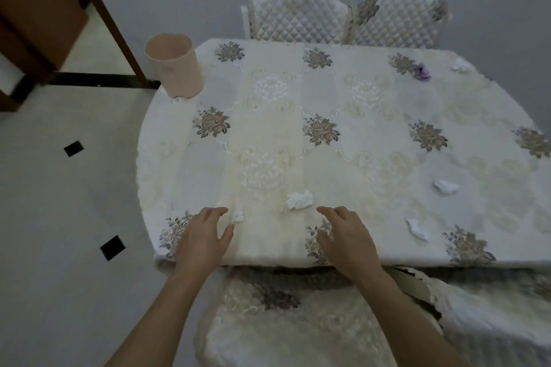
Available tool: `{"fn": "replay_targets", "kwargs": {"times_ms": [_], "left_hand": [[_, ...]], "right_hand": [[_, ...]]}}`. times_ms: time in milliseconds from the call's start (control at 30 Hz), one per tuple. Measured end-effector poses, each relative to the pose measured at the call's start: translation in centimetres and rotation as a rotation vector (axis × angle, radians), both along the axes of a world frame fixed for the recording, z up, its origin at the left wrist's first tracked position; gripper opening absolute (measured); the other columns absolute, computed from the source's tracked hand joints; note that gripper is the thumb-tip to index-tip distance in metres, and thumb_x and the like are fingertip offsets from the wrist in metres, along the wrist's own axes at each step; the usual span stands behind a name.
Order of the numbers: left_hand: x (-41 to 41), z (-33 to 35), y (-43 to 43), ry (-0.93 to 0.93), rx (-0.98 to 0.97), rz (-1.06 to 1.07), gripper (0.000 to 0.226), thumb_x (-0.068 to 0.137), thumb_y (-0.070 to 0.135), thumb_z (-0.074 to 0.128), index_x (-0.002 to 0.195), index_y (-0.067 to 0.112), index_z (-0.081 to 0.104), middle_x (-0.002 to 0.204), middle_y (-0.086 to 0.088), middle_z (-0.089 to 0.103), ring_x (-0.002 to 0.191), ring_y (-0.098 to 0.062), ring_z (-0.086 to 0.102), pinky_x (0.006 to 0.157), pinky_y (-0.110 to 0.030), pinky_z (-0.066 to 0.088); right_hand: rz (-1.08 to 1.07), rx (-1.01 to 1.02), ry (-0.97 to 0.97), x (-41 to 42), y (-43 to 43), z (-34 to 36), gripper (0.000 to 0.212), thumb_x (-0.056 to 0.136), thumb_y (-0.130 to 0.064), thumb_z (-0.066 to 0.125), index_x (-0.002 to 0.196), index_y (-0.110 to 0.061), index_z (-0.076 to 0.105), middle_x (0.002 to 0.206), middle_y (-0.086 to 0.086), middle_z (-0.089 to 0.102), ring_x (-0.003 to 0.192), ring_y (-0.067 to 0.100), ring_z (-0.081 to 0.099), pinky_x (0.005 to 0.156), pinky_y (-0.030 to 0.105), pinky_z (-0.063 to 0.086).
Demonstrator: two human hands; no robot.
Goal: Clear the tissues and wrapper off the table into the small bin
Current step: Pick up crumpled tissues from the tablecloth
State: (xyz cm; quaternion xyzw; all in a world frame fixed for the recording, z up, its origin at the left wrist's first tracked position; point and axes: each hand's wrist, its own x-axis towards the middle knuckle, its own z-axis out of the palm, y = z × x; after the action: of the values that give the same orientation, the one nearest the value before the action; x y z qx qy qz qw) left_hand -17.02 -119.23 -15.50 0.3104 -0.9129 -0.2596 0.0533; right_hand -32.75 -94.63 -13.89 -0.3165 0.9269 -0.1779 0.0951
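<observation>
Overhead, both hands hovered over the near edge of the table (372, 104), which was covered in a pale floral cloth. The left hand (202, 235) was spread open with nothing in it, its fingertips just beside a small tissue (238, 216) near the table's left side. The right hand (346, 235) was likewise open and empty, fingers loosely curved, with a larger crumpled tissue (299, 199) lying just beyond its fingertips. Further right, two more tissues lay on the cloth: one (417, 229) near the front edge, and one (445, 187) a little farther in. At the far right corner sat a purple wrapper (423, 73) with another white tissue (460, 64) just to its right. The small bin (176, 68), pink and upright, stood on the far left corner, well apart from both hands. Two quilted chairs (343, 18) stood behind the far edge.
</observation>
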Motion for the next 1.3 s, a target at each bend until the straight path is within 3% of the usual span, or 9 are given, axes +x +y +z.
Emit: {"fn": "replay_targets", "kwargs": {"times_ms": [200, 400, 500, 700, 867, 1100, 1200, 1300], "left_hand": [[-2.4, -3.1, -0.8, -0.107, 0.072, 0.036, 0.042, 0.091, 0.036, 0.064, 0.127, 0.016, 0.061, 0.124, -0.008, 0.062, 0.108, -0.030, 0.060, 0.087, -0.043, 0.051], [-4.2, -4.8, -1.6, -0.167, 0.072, 0.026, 0.048, 0.088, 0.030, 0.069, 0.133, 0.016, 0.058, 0.122, -0.011, 0.059, 0.097, -0.032, 0.063, 0.077, -0.036, 0.049], [-4.4, -5.8, -2.2, -0.157, 0.111, 0.009, 0.045, 0.085, 0.025, 0.073, 0.127, 0.016, 0.063, 0.113, -0.010, 0.060, 0.087, -0.032, 0.064, 0.073, -0.034, 0.049], [-4.9, -6.6, -2.3, -0.140, 0.086, -0.027, 0.027, 0.086, 0.025, 0.072, 0.112, 0.017, 0.070, 0.104, -0.004, 0.062, 0.087, -0.026, 0.063, 0.069, -0.033, 0.047], [-4.8, -7.2, -2.0, -0.090, 0.037, -0.061, 0.011, 0.088, 0.023, 0.071, 0.095, 0.014, 0.071, 0.091, -0.001, 0.061, 0.075, -0.022, 0.062, 0.059, -0.027, 0.041], [-3.8, -6.6, -1.2, -0.157, -0.067, -0.060, 0.013, 0.097, 0.026, 0.054, 0.096, 0.014, 0.060, 0.095, -0.002, 0.061, 0.070, -0.024, 0.057, 0.053, -0.031, 0.035], [-4.2, -5.5, -0.6, -0.107, 0.030, 0.052, 0.018, 0.101, 0.036, 0.045, 0.097, 0.020, 0.054, 0.088, 0.006, 0.060, 0.071, -0.022, 0.058, 0.056, -0.035, 0.043], [-4.8, -4.0, 0.0, 0.019, 0.149, 0.140, 0.017, 0.099, 0.043, 0.047, 0.092, 0.027, 0.051, 0.074, 0.010, 0.058, 0.067, -0.014, 0.058, 0.058, -0.036, 0.049]], "right_hand": [[0.086, 0.063, -0.010, -3.2, -2.7, -2.7, 0.058, 0.084, -0.026, 0.066, 0.139, -0.025, 0.050, 0.125, 0.003, 0.058, 0.110, 0.025, 0.053, 0.083, 0.038, 0.053], [0.163, 0.113, 0.009, -6.8, -5.0, -5.5, 0.060, 0.079, -0.026, 0.074, 0.136, -0.024, 0.053, 0.126, 0.004, 0.059, 0.105, 0.028, 0.059, 0.079, 0.044, 0.055], [0.183, 0.131, 0.051, -7.9, -5.1, -6.9, 0.055, 0.078, -0.029, 0.076, 0.130, -0.024, 0.059, 0.119, 0.004, 0.062, 0.099, 0.027, 0.060, 0.074, 0.042, 0.054], [0.197, 0.098, 0.132, -8.4, -5.3, -8.8, 0.036, 0.076, -0.029, 0.079, 0.110, -0.020, 0.071, 0.095, 0.003, 0.068, 0.085, 0.028, 0.057, 0.064, 0.038, 0.050], [0.174, 0.067, 0.147, -7.7, -5.3, -9.8, 0.014, 0.084, -0.029, 0.073, 0.091, -0.017, 0.072, 0.080, -0.001, 0.067, 0.074, 0.024, 0.052, 0.058, 0.036, 0.043], [0.025, -0.006, 0.016, -6.0, -4.8, -8.5, 0.021, 0.092, -0.033, 0.063, 0.080, -0.015, 0.062, 0.067, -0.001, 0.060, 0.066, 0.020, 0.048, 0.052, 0.034, 0.041], [-0.063, -0.052, -0.109, -5.5, -4.4, -7.4, 0.025, 0.093, -0.036, 0.059, 0.077, -0.016, 0.057, 0.066, -0.004, 0.055, 0.066, 0.017, 0.046, 0.053, 0.031, 0.036], [-0.110, -0.107, -0.142, -5.5, -4.2, -6.0, 0.027, 0.093, -0.040, 0.056, 0.075, -0.019, 0.055, 0.064, -0.006, 0.054, 0.065, 0.016, 0.048, 0.053, 0.032, 0.040]]}}
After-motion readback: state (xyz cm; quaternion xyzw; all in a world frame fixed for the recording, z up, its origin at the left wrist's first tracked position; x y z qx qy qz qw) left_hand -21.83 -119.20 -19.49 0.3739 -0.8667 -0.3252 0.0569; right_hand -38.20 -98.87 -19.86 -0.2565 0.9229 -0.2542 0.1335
